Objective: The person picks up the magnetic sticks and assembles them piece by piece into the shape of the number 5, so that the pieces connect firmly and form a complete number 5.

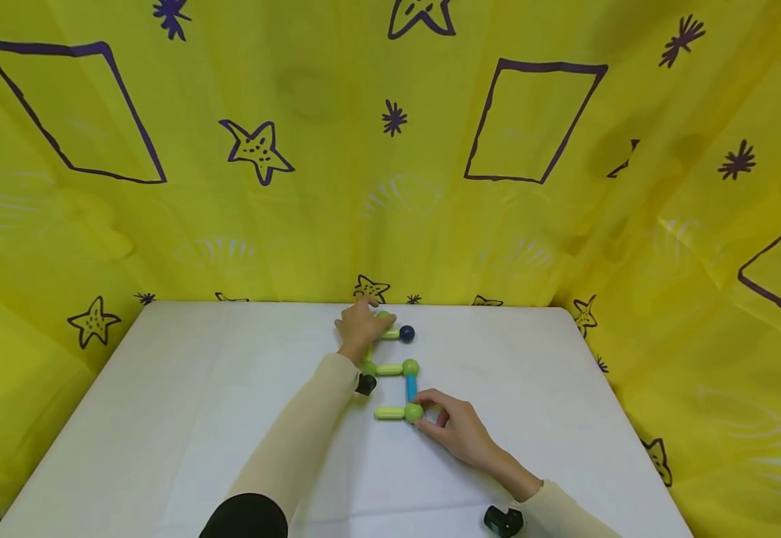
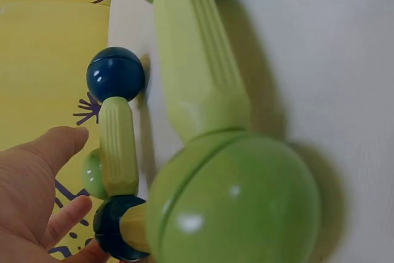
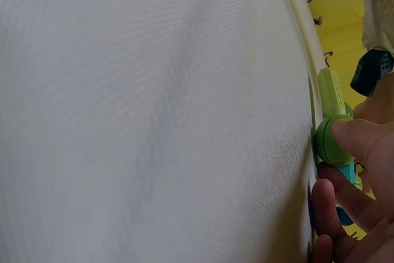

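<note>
A ball-and-rod toy construction lies in a zigzag on the table. At its far end is my left hand (image 1: 359, 329), with thumb and fingers around a green ball (image 2: 93, 173) beside a dark blue ball joint (image 2: 111, 232); the exact contact is partly hidden. From there a light green rod (image 2: 117, 146) runs to another dark blue ball (image 1: 406, 334). My right hand (image 1: 460, 430) pinches the near green ball (image 1: 413, 412) between thumb and index finger. That ball joins a blue rod (image 1: 411, 388) and a light green rod (image 1: 389, 413) pointing left.
The pieces lie on a white-covered table (image 1: 531, 388). Yellow patterned curtains (image 1: 323, 217) enclose its back and sides. A middle green ball (image 1: 410, 367) and rod (image 1: 389, 370) sit close to the left wrist's black camera (image 1: 366, 384).
</note>
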